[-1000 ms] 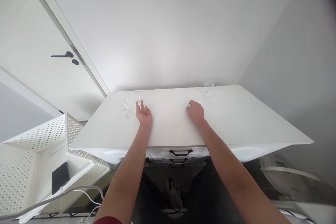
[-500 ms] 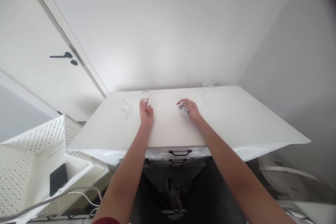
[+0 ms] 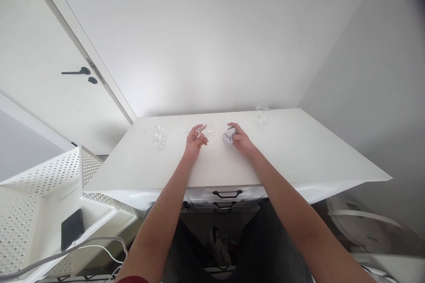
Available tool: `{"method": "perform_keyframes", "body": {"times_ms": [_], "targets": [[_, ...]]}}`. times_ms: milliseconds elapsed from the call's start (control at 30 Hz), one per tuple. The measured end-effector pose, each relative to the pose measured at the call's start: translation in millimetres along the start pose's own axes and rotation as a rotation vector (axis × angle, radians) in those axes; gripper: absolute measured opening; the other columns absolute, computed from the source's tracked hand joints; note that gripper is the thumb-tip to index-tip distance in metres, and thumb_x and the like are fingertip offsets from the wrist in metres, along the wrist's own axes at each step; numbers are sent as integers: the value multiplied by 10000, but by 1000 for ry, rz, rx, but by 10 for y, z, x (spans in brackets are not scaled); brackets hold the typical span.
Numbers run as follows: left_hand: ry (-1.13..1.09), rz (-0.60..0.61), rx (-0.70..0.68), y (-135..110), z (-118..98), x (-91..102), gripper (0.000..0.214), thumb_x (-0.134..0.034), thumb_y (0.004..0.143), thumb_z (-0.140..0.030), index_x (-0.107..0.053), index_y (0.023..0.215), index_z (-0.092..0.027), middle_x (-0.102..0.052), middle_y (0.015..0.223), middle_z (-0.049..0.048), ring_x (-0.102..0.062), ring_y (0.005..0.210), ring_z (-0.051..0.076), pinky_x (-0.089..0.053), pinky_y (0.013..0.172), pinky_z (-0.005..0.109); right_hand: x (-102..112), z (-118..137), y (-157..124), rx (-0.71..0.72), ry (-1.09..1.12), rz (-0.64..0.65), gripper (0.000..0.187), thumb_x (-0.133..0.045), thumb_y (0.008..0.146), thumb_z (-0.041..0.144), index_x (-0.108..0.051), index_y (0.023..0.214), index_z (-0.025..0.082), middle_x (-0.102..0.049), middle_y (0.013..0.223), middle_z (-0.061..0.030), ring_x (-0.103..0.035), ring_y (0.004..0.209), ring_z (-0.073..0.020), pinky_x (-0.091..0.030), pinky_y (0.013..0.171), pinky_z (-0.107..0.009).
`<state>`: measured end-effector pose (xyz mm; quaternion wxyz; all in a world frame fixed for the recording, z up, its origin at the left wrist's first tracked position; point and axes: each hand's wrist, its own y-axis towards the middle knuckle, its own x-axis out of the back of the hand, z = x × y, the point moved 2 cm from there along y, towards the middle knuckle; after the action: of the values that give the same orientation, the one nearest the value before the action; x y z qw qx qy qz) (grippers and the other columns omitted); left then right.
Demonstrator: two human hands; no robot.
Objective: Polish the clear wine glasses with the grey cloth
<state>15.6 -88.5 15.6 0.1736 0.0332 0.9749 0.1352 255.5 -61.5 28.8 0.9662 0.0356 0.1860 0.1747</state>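
Between the fingers of my left hand (image 3: 195,142) is a clear stemmed glass (image 3: 209,130), tipped on its side with its bowl toward the right. My right hand (image 3: 241,139) grips a bunched light grey cloth (image 3: 229,135), a short gap away from the glass. Both hands are above the middle of the white cabinet top (image 3: 219,166). To the left stand clear stemmed glasses (image 3: 158,133); their outlines are faint and I cannot tell how many. Another clear stemmed glass (image 3: 261,117) stands at the back right, near the wall.
Black-handled drawers (image 3: 227,194) are under the front edge. A white perforated shelf unit (image 3: 81,168) with a black tablet-like device (image 3: 72,229) and cables stands at the left. A white door (image 3: 43,53) is on the left, and the wall rises directly behind the cabinet.
My left hand has moved right, toward the cloth, and the glass has turned from upright to lying sideways. My right hand has rotated slightly, showing more of the cloth.
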Motion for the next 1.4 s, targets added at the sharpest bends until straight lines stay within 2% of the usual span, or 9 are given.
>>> {"method": "perform_keyframes", "body": {"times_ms": [133,233,433,633,833,1000,1167,1267,1400], "targets": [[169,79,-15,-47,-2,-81,542,-826,847,-432,-643,1332,-272,-554,1565,158,-737,763,138,-596,672,310,12,-14,23,54,-48,-125,434,-862,649,310,-503,888,263,-581,842,31,-567,790,-172,-434,684,-285],[222,58,-44,-62,-17,-90,511,-809,859,-440,-657,1315,-268,-568,1548,158,-730,726,132,-594,642,311,25,-19,12,50,-64,-199,558,-885,674,424,-360,725,241,-474,696,52,-514,690,-145,-391,629,-276],[221,42,-58,-73,-53,-111,485,-816,853,-423,-676,1293,-274,-591,1518,145,-721,711,122,-588,615,301,7,-11,27,30,-101,-118,391,-883,604,348,-587,831,234,-600,818,27,-554,741,-153,-438,676,-287],[224,6,-80,-84,-81,-137,449,-822,843,-401,-703,1259,-279,-589,1521,132,-702,689,106,-568,586,283,236,-39,75,220,38,-574,570,-910,529,465,-515,894,276,-563,853,26,-597,818,-181,-515,742,-321],[251,3,-82,-98,-105,-148,423,-800,861,-386,-704,1259,-277,-584,1514,132,-697,689,106,-559,589,287,203,-221,98,77,-356,-376,573,-852,666,506,-338,656,252,-391,650,52,-419,658,-142,-409,641,-304],[245,4,-77,-93,-98,-142,443,-806,854,-386,-700,1269,-274,-591,1504,131,-698,692,106,-548,581,279,159,-249,109,70,-618,-279,432,-854,558,287,-610,913,256,-547,748,59,-496,702,-151,-425,664,-286],[232,3,-71,-87,-87,-138,451,-815,843,-391,-705,1264,-277,-599,1494,129,-690,687,104,-542,576,279,64,-223,127,57,-648,-244,238,-779,664,386,-602,695,230,-540,636,31,-484,642,-158,-428,612,-296],[226,2,-72,-92,-97,-140,434,-813,845,-376,-710,1256,-283,-601,1487,123,-682,678,100,-537,576,281,135,-203,152,84,-275,-443,281,-713,740,486,-616,772,224,-619,727,-12,-570,672,-182,-489,612,-320],[223,2,-67,-94,-109,-146,434,-810,844,-369,-718,1260,-287,-624,1440,116,-659,668,93,-534,572,281,421,-203,112,133,-102,-975,260,-680,717,443,-497,735,259,-538,663,3,-517,629,-176,-459,535,-318]]}}
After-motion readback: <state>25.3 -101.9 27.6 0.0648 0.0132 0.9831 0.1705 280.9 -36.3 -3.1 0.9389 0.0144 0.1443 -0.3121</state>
